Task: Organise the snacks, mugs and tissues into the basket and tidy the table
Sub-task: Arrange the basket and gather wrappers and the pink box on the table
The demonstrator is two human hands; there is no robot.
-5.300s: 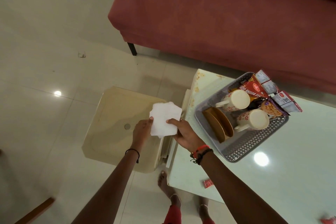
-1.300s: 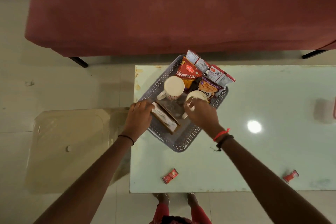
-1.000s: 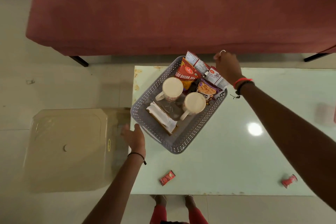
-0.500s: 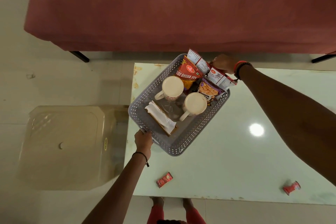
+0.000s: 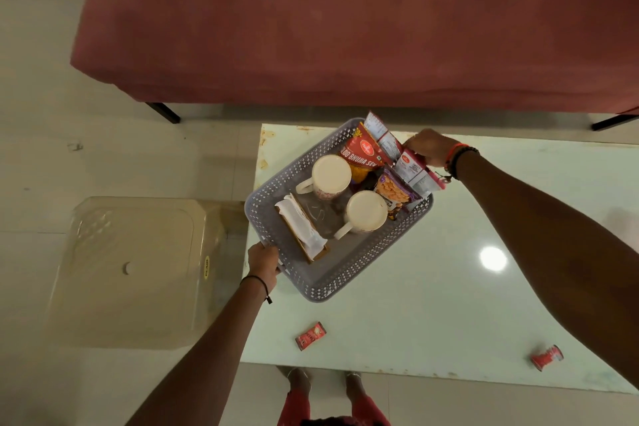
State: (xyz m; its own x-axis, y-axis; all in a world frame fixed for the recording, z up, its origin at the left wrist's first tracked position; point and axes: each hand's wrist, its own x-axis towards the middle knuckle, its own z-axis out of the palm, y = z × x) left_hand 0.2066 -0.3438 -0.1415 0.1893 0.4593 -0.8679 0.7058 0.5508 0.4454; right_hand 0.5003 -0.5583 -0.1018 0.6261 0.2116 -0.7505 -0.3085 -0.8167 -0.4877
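1. Sofa (image 5: 345,28): dark red, beyond the counter's far edge.
2. Counter (image 5: 449,304): pale glossy top.
3. Stool (image 5: 138,270): beige translucent plastic, on the floor just beside the counter's left edge.
4. Basket (image 5: 345,284): grey, perforated, at the counter's far left corner, with one corner over the edge. Whether it is lifted cannot be told.
5. Left hand (image 5: 264,263): fingers curled round the basket's near left rim.
6. Right hand (image 5: 427,147): at the basket's far right corner, fingers bent down behind the sachets (image 5: 413,171). Whether it grips rim or packet cannot be told.
7. Two cream mugs (image 5: 330,175) (image 5: 366,211): upright, mid-basket.
8. Snack packets (image 5: 361,154): propped along the basket's far side.
9. Tissues (image 5: 302,228): white, lying on a wooden holder at the basket's left side.
10. Two red wrappers (image 5: 310,335) (image 5: 547,357): on the counter's near side, well apart.
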